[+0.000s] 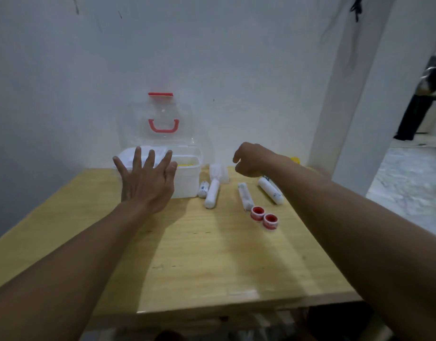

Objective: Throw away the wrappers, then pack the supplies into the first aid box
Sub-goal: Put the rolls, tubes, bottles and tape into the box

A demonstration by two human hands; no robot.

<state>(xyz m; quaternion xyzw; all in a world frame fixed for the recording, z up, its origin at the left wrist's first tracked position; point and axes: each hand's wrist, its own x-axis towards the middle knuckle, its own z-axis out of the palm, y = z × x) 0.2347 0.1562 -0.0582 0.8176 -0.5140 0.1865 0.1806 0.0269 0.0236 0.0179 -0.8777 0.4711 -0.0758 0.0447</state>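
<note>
A white first aid box (187, 180) stands open at the back of the wooden table (199, 262), its clear lid (160, 119) with red handle upright against the wall. My left hand (148, 180) hovers in front of the box, fingers spread, holding nothing. My right hand (252, 159) hangs over the back right of the table with fingers curled down; whether it holds anything is hidden. Several white bandage rolls (212, 191) (245, 196) (271, 190) lie to the right of the box. Two red and white tape rolls (263, 216) sit in front of them.
A small clear wrapper or packet (219, 172) lies behind the bandage rolls. Something yellow (295, 160) shows behind my right wrist, and yellow contents show inside the box. A white wall is just behind the table. At the far right a doorway shows a person standing (419, 107).
</note>
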